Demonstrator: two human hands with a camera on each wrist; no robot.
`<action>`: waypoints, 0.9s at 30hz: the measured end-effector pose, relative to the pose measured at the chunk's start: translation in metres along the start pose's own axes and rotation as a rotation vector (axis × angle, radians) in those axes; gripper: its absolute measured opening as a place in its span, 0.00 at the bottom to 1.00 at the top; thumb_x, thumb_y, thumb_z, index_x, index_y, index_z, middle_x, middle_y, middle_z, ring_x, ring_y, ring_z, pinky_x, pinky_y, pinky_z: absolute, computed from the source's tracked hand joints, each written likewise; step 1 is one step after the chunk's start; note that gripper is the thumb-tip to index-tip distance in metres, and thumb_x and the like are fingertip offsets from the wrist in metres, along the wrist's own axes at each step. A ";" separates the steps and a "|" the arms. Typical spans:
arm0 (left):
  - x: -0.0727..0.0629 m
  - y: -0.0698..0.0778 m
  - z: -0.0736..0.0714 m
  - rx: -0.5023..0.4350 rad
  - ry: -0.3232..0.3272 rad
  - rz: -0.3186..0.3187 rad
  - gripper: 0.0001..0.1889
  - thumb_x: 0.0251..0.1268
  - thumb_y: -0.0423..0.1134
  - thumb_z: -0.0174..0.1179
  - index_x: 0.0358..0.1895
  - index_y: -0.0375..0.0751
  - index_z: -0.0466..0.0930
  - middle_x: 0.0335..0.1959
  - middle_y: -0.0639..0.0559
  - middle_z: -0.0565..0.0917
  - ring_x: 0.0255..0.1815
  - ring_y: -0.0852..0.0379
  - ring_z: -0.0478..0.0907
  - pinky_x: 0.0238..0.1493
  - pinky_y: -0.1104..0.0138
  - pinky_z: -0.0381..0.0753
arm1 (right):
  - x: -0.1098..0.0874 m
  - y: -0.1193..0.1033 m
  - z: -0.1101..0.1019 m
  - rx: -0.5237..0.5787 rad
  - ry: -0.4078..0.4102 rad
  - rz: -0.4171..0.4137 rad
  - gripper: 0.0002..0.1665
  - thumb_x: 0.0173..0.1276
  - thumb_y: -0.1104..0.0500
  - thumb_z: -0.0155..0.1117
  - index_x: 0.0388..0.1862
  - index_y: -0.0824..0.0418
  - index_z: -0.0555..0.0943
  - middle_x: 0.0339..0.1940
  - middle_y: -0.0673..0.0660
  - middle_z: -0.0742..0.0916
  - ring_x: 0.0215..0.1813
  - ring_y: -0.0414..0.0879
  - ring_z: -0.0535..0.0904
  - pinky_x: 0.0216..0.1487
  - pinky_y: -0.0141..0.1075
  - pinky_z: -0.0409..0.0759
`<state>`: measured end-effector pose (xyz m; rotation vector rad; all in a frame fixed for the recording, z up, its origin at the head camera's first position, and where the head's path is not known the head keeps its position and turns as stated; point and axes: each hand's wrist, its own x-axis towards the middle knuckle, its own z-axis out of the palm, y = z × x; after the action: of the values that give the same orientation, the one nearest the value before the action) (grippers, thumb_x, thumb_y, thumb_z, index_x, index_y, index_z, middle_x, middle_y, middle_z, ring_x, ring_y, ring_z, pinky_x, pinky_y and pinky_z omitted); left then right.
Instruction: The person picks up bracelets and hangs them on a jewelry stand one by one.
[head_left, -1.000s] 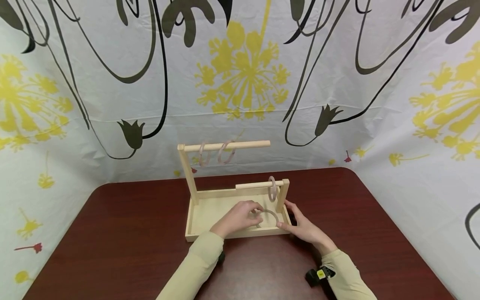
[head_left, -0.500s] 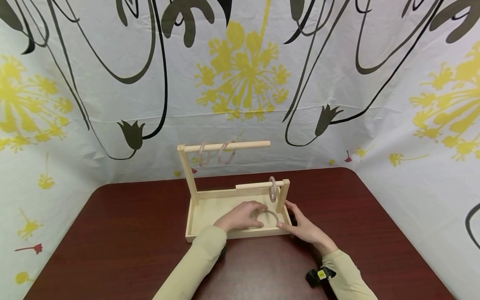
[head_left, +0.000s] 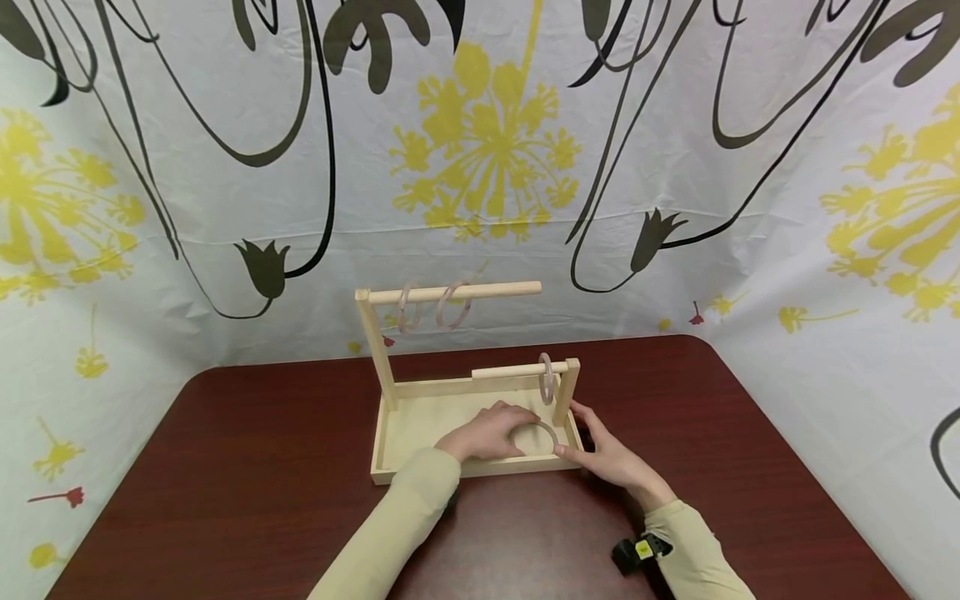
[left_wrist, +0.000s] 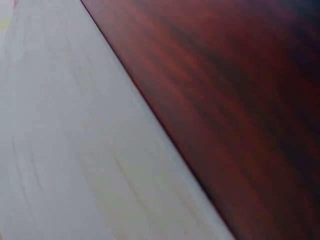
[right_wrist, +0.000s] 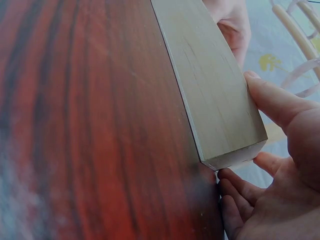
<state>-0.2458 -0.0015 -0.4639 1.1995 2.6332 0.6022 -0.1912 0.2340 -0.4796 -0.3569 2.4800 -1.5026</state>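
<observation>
A pale wooden tray (head_left: pixel 420 475) with two upright posts stands on the table. Inside its right part lies a pinkish ring (head_left: pixel 553 435). My left hand (head_left: pixel 491 432) reaches in over the near wall, its thumb and fingers curved around the ring's left side; part of the ring is hidden behind them. My right hand (head_left: pixel 611 457) grips the tray's near right corner, the thumb on the near rim and the fingers along the right end. In the right wrist view that corner of the tray (right_wrist: pixel 220 110) sits between thumb and fingers. The left wrist view shows no hand.
Two rings (head_left: pixel 453 307) hang on the tall left post's dowel (head_left: pixel 502 289). Another ring (head_left: pixel 546 379) hangs on the lower right dowel (head_left: pixel 510 371). The dark red table (head_left: pixel 285 450) surrounds the tray, and a patterned cloth (head_left: pixel 480 192) rises behind it.
My left hand has shifted slightly right, and its thumb and fingers have gone from close together to spread around the ring. The right hand has stayed on the tray's corner.
</observation>
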 end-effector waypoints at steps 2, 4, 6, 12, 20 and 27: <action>0.000 0.000 0.000 0.006 -0.005 -0.004 0.29 0.56 0.42 0.71 0.63 0.42 0.75 0.63 0.50 0.75 0.61 0.49 0.69 0.57 0.53 0.68 | 0.000 0.000 0.000 -0.001 0.001 0.001 0.49 0.67 0.52 0.66 0.78 0.58 0.48 0.71 0.69 0.61 0.71 0.64 0.55 0.62 0.60 0.57; -0.001 0.000 -0.001 0.003 -0.014 -0.008 0.30 0.56 0.41 0.70 0.64 0.41 0.75 0.64 0.49 0.74 0.62 0.49 0.68 0.58 0.53 0.68 | 0.000 0.000 0.000 -0.006 0.003 0.002 0.49 0.67 0.52 0.66 0.78 0.58 0.48 0.71 0.69 0.62 0.71 0.64 0.56 0.62 0.59 0.58; -0.002 0.000 -0.002 -0.006 -0.021 -0.006 0.30 0.56 0.39 0.70 0.64 0.40 0.74 0.64 0.47 0.74 0.62 0.48 0.67 0.59 0.53 0.67 | 0.000 0.000 0.001 -0.012 0.006 -0.002 0.50 0.67 0.52 0.66 0.78 0.58 0.48 0.71 0.69 0.62 0.70 0.64 0.57 0.62 0.58 0.59; -0.008 -0.006 -0.004 -0.031 -0.027 0.012 0.31 0.54 0.35 0.70 0.64 0.35 0.73 0.63 0.43 0.73 0.61 0.46 0.67 0.62 0.60 0.65 | 0.000 0.000 0.001 -0.029 0.011 -0.004 0.50 0.67 0.52 0.67 0.78 0.59 0.48 0.70 0.68 0.63 0.70 0.63 0.59 0.62 0.58 0.59; -0.021 -0.017 -0.010 -0.070 -0.028 0.009 0.32 0.54 0.33 0.69 0.65 0.33 0.71 0.63 0.39 0.72 0.61 0.44 0.67 0.62 0.59 0.65 | 0.001 0.001 0.001 -0.034 0.008 0.022 0.51 0.66 0.50 0.67 0.78 0.58 0.48 0.71 0.68 0.61 0.70 0.64 0.57 0.63 0.60 0.57; -0.035 -0.024 -0.014 -0.087 -0.022 -0.016 0.33 0.54 0.33 0.69 0.65 0.31 0.70 0.64 0.38 0.71 0.61 0.43 0.66 0.60 0.57 0.66 | 0.001 0.003 0.001 -0.039 0.009 0.014 0.50 0.67 0.50 0.66 0.78 0.57 0.48 0.71 0.68 0.62 0.70 0.64 0.58 0.63 0.59 0.58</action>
<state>-0.2441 -0.0463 -0.4619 1.1524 2.5676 0.6892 -0.1921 0.2337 -0.4827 -0.3395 2.5160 -1.4556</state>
